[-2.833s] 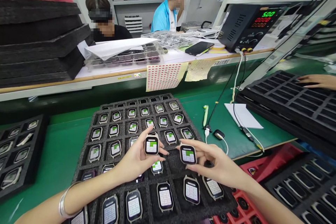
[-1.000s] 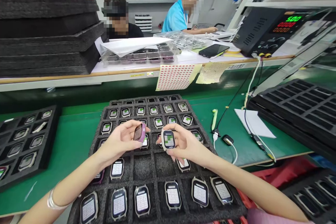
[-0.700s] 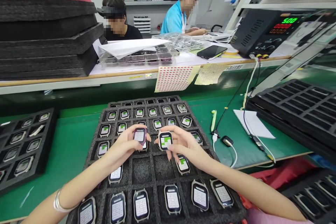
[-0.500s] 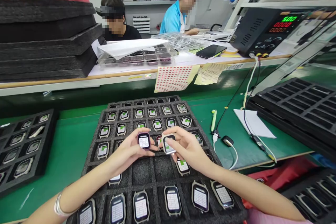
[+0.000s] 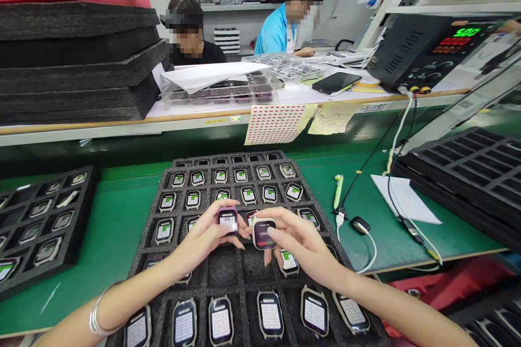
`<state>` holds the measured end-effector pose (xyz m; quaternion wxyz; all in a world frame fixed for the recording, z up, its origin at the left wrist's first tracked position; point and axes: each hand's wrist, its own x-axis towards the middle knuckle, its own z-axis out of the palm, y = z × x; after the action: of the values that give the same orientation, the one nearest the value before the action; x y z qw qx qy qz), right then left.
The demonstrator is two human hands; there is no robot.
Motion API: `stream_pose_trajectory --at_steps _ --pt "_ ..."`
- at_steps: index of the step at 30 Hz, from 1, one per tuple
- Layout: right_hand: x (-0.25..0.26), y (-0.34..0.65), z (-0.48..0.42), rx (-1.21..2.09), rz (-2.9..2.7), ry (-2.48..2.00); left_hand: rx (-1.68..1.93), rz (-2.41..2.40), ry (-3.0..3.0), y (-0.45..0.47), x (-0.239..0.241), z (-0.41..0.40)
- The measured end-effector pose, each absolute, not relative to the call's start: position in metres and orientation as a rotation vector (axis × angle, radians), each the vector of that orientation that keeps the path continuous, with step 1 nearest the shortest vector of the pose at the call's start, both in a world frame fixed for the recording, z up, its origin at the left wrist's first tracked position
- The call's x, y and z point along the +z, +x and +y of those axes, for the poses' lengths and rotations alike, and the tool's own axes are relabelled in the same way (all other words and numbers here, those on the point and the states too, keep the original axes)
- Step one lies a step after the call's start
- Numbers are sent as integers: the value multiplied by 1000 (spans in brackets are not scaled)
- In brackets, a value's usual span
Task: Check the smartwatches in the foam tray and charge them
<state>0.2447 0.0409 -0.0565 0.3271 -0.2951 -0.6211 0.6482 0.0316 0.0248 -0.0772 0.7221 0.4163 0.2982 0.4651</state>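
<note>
My left hand (image 5: 207, 232) grips a purple smartwatch (image 5: 227, 220) without a strap, its lit face showing a white grid. Close beside it, my right hand (image 5: 299, 241) holds a silver smartwatch (image 5: 264, 233), with the thumb on its screen. That screen is dark with a red patch near the bottom. Both hands are above a black foam tray (image 5: 220, 268) whose compartments hold several similar watches; a silver watch (image 5: 269, 314) in the nearest row also shows a white grid. My forearms and hands cover some of the compartments.
Another foam tray with watches (image 5: 48, 249) sits at left, and stacked trays (image 5: 468, 173) at right. A charging puck (image 5: 360, 224) with a white cable lies on the green bench near paper (image 5: 405, 200). A power supply (image 5: 427, 54) stands on the shelf; two people sit beyond.
The silver watch's screen has turned from a white and green grid to dark with a red patch. The view has shifted slightly; both hands still hold their watches.
</note>
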Motion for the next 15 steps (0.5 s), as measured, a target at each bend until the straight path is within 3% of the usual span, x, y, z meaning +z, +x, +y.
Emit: stream_pose_trajectory --at_steps 8,15 --pt "-54 244 40 1637 -1587 -832 972 640 871 33 -65 12" --pt "-6 249 -8 2095 -1430 -365 961 659 913 33 -63 6"
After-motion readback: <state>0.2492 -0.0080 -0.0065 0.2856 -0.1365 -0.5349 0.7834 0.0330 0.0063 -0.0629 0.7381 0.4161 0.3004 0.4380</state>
